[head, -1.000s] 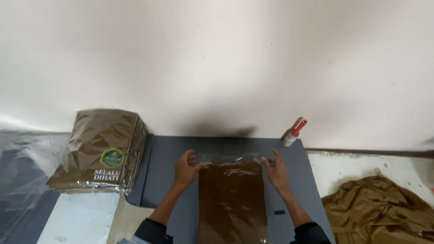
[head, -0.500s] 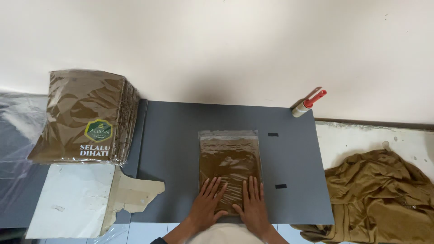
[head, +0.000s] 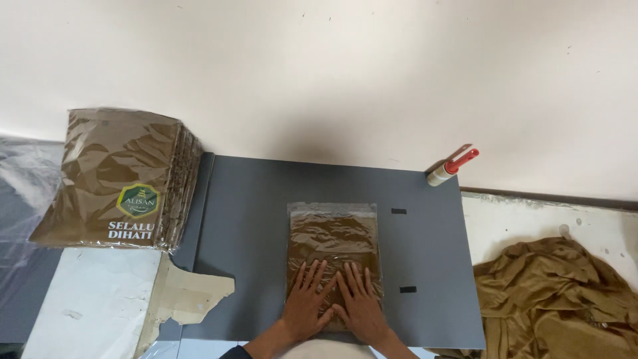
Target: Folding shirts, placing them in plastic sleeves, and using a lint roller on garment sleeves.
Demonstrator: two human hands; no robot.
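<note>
On dark grey flat mat (head: 252,199), centre: clear plastic bag of folded brown fabric (head: 332,239). Left hand (head: 308,302) and right hand (head: 360,304) side by side, grip spread flat, pressing bag's near end. Left: stack of packed brown bags (head: 119,176). Right: loose brown cloth (head: 558,292).

Both hands, left hand (head: 307,302) and right hand (head: 361,302), press flat on a clear-bagged brown garment (head: 333,249) lying on the grey mat (head: 252,219).

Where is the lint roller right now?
The lint roller lies at the grey mat's far right corner by the wall, in the head view.
</note>
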